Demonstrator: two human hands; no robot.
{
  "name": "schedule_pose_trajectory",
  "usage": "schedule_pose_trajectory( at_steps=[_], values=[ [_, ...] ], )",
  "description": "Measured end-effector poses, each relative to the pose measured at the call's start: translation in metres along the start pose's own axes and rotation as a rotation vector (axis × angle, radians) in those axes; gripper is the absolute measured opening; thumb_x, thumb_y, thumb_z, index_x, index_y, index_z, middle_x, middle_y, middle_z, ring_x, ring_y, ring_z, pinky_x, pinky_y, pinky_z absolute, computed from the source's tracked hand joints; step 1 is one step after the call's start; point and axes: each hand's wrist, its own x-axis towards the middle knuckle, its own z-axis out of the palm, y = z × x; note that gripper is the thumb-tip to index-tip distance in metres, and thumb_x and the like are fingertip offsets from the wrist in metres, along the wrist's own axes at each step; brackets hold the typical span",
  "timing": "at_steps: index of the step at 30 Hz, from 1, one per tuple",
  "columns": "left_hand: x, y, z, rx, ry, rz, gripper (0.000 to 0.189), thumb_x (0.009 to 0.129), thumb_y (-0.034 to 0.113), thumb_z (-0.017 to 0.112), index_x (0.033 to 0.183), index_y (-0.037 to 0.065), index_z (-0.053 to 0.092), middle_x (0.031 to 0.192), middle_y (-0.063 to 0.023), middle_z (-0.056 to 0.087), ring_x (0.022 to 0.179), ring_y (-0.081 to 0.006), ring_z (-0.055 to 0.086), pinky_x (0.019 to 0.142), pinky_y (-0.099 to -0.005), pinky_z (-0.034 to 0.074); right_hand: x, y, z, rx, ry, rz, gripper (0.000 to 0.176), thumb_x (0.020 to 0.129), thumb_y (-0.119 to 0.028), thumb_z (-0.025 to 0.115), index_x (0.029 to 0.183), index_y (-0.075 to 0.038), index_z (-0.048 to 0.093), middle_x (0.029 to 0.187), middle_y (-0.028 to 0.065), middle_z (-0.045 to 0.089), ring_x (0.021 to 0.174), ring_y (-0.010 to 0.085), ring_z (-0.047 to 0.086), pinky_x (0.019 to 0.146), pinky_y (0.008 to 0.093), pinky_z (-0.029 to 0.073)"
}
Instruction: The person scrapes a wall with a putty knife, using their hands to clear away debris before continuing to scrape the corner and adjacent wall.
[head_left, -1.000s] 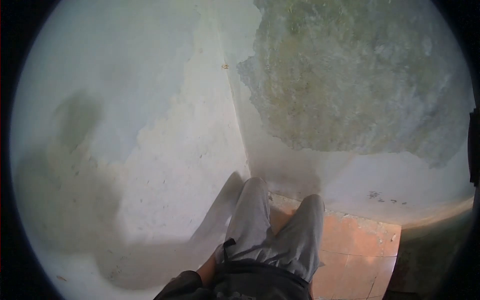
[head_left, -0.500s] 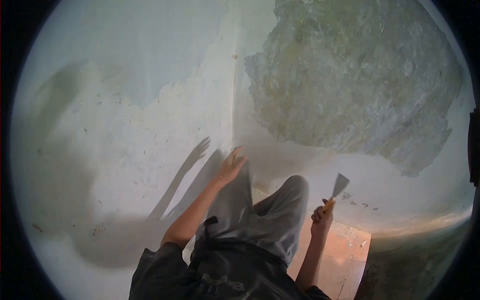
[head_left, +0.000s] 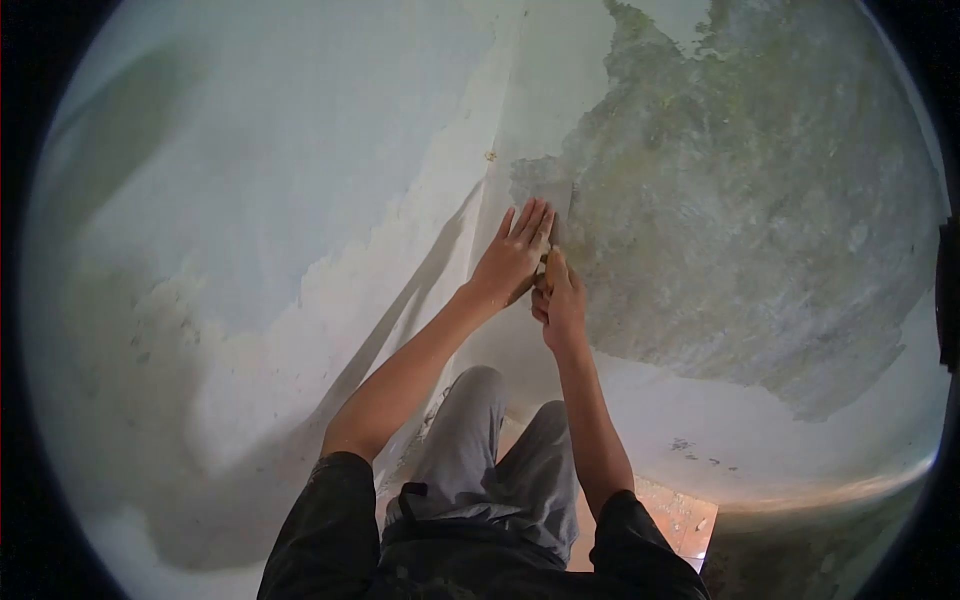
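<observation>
My right hand (head_left: 563, 305) is closed round the handle of a putty knife (head_left: 564, 208). Its broad metal blade points upward and lies against the wall, at the left edge of a rough grey-green bare patch (head_left: 730, 220). Just left of the knife, my left hand (head_left: 512, 258) has its fingers stretched out nearly straight. Those fingertips overlap the blade's left side in this view, hiding part of it. Most of the knife's handle is covered by my right hand.
A corner line (head_left: 502, 125) runs down between the two walls. Pale paint with flaked spots covers the left wall (head_left: 270, 390), where arm shadows fall. My bent knees (head_left: 475, 405) are below my hands, above orange floor tiles (head_left: 675, 510).
Both hands have risen to the wall and come together. My right hand brought the putty knife up and left from beside my knee to the patch's edge. The view has shifted.
</observation>
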Motion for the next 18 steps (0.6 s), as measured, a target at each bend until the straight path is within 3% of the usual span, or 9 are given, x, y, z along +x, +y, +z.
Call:
schedule_pose_trajectory(
  at_steps=[3,7,14,18],
  values=[
    [0.015,-0.017,-0.01,-0.06,-0.032,0.005,0.076,0.085,0.009,0.06,0.148,-0.006,0.02,0.154,-0.0243,0.023,0.144,-0.0346,0.022,0.118,-0.0453,0.021,0.017,0.001,0.016,0.0,0.034,-0.058,0.033,0.101,-0.038,0.045,0.101,-0.006,0.053,0.066,-0.0034,0.042,0.043,0.003,0.03,0.036,0.021,0.021],
    [0.032,-0.031,-0.012,-0.157,0.094,-0.01,0.07,0.086,0.01,0.057,0.147,-0.004,0.026,0.152,-0.0233,0.028,0.142,-0.0332,0.026,0.117,-0.0438,0.022,0.013,-0.013,0.036,0.02,0.059,-0.03,0.031,0.101,-0.037,0.046,0.091,-0.008,0.05,0.065,-0.0025,0.043,0.041,0.0033,0.029,0.035,0.0212,0.02],
    [0.035,-0.03,-0.007,-0.177,0.25,-0.005,0.065,0.081,0.007,0.057,0.141,-0.006,0.036,0.144,-0.0261,0.039,0.137,-0.0366,0.036,0.114,-0.0447,0.03,0.005,-0.029,0.06,0.123,0.079,0.032,0.032,0.102,-0.035,0.043,0.088,-0.007,0.048,0.064,-0.0006,0.043,0.039,0.0033,0.028,0.034,0.0214,0.019],
    [0.034,-0.035,-0.004,-0.246,0.301,0.01,0.065,0.079,0.007,0.057,0.14,-0.006,0.039,0.142,-0.027,0.042,0.135,-0.0368,0.039,0.113,-0.0457,0.031,0.004,-0.018,0.062,0.147,0.083,-0.029,0.03,0.103,-0.033,0.042,0.089,-0.007,0.047,0.064,-0.0003,0.043,0.038,0.0035,0.027,0.033,0.0215,0.019]
  ],
)
